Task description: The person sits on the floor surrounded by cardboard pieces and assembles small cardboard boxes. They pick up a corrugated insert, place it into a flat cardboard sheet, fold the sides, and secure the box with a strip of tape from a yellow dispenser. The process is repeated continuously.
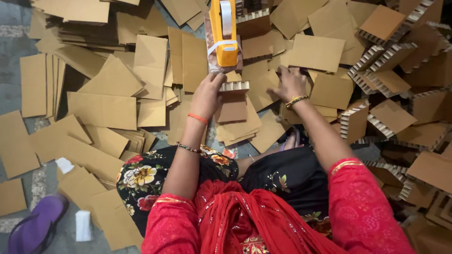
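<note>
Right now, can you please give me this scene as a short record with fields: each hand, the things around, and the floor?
left hand: holds a small corrugated cardboard block at its edge
right hand: rests on flat cardboard sheets
above the hands: yellow tape dispenser
right side: pile of corrugated blocks
floor, lower left: purple sandal

We see a small brown corrugated cardboard piece (234,86) at upper centre of the frame, its fluted white edge facing us, lying on a stack of flat brown cardboard sheets (238,123). Just above it stands a yellow plastic tape dispenser (223,33), upright, white tape over its top.
</note>
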